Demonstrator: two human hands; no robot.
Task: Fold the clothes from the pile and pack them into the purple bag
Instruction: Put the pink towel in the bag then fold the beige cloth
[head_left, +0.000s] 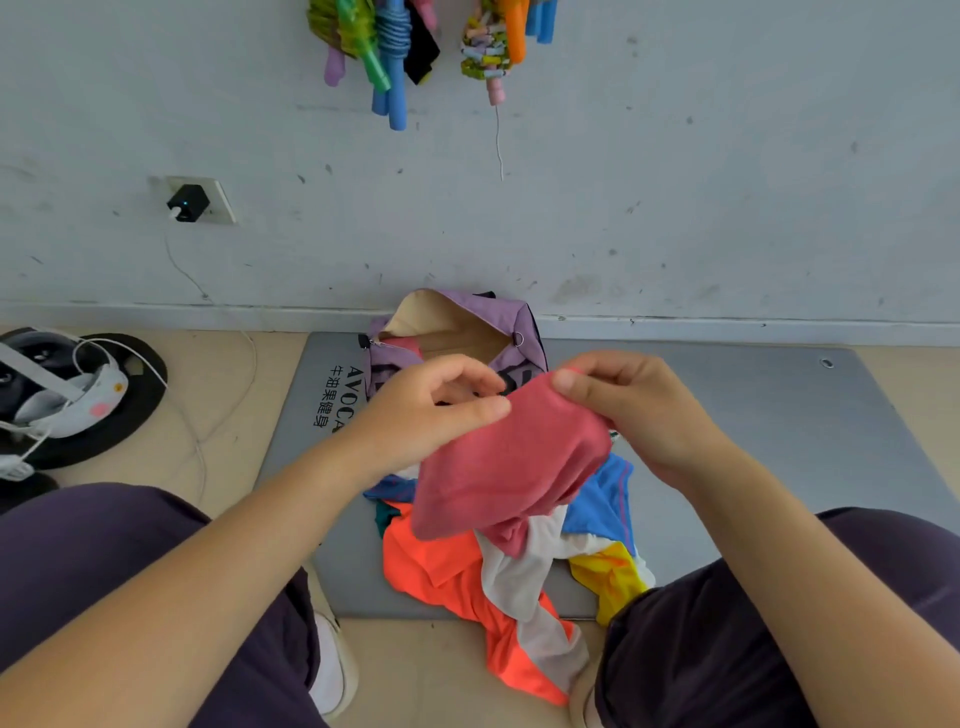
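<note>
Head view – both grips, left (436, 402) and right (631, 402), pinch pink garment (506, 462) – mat (753, 415) reads "AVOCA"

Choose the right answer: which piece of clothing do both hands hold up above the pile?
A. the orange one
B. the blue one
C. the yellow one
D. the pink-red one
D: the left hand and the right hand both pinch the top edge of the pink-red garment, while the other clothes lie in the pile.

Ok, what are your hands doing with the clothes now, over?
Left hand and right hand both pinch the pink garment, lifted above the pile. Purple bag open behind it. Nothing blocking.
</note>
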